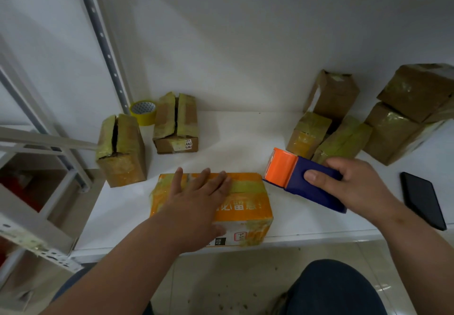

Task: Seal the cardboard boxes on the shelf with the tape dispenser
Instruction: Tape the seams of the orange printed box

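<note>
Orange box [243, 206] sits at the shelf [307, 219] front edge, a yellowish tape strip along its top. Left hand [196, 192] lies flat on the lid, fingers straight, pinning it. It looks light, stiff cardboard with slick taped faces, so pressing from above suits it best. Right hand [351, 184] clasps the blue-and-orange tape dispenser [297, 179] just off the box's right end. White characters on the box are half hidden; a rear carton [175, 123] carries a sticker reading "402".
</note>
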Available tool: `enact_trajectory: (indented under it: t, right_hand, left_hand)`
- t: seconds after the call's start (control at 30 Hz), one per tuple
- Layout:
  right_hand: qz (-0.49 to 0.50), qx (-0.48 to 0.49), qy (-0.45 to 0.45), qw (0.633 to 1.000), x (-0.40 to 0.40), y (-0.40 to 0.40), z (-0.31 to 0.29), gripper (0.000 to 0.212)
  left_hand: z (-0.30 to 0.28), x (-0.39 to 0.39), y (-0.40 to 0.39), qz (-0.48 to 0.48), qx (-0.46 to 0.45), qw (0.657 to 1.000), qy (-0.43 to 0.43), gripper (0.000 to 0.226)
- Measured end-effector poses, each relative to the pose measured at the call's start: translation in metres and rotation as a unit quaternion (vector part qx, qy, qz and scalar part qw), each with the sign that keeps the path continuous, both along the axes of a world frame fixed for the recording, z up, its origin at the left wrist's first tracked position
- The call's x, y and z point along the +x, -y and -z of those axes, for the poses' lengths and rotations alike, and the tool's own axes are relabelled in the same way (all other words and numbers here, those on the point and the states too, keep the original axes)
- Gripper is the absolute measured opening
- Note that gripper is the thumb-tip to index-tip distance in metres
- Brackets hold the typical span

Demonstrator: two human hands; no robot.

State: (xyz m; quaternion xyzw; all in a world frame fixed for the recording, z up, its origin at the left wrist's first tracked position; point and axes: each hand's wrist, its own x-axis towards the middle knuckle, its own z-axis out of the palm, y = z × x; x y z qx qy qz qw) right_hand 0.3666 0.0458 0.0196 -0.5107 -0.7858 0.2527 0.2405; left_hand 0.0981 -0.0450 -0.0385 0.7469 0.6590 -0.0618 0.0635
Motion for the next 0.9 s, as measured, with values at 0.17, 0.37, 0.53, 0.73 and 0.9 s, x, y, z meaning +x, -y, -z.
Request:
enact_trajectory:
  t: [0.17,0.37,0.53,0.73,0.9]
  right_hand:
    - [0.016,0.02,-0.034,0.999,0.0,0.017,0.01,0.056]
    - [0.033,0.026,-0.064,0.997,-0.002,0.033,0.017,0.057]
    - [0.061,0.011,-0.088,0.994,0.001,0.037,0.028,0.061]
    - [0.066,0.012,-0.104,0.992,-0.001,0.04,0.034,0.058]
    - [0.084,0.029,-0.109,0.99,0.0,0.036,0.027,0.038]
  left_hand:
    - [-0.005,0.005,0.013,-0.013,0.038,0.999,0.037,0.079]
    - [-0.013,0.004,0.026,-0.108,0.102,0.981,0.12,0.092]
    - [0.003,-0.002,0.033,-0.066,0.08,0.993,0.055,0.072]
    - [0.0,-0.013,0.019,0.064,0.101,0.992,0.031,0.086]
    - [-0.003,-0.018,0.004,0.043,0.099,0.994,0.0,0.093]
